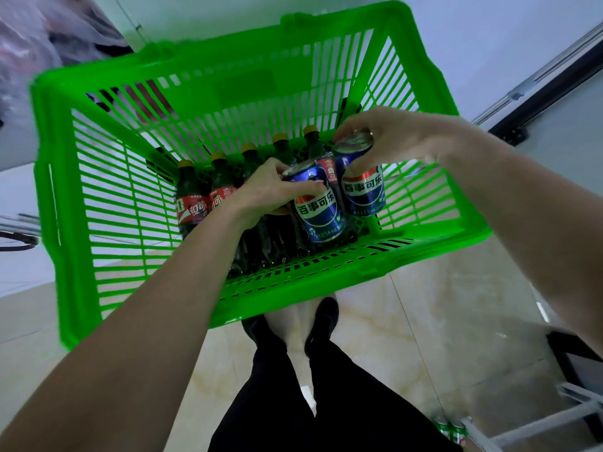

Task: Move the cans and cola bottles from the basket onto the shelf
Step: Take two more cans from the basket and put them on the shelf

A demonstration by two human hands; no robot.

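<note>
A bright green slatted basket [98,197] fills the middle of the head view. Inside stand several dark cola bottles [192,203] with yellow caps and red labels, in a row along its left and back. My left hand [264,190] grips a blue cola can [318,208] near its top. My right hand [391,135] grips a second blue can [363,187] by its rim, just right of the first. Both cans are inside the basket, tilted slightly. My forearms reach in from the bottom left and right.
My legs and dark shoes [323,318] stand on the pale tiled floor below the basket. Two green cans [450,430] sit at the bottom right beside a grey metal shelf frame [535,422]. A dark-framed panel [538,99] runs along the right.
</note>
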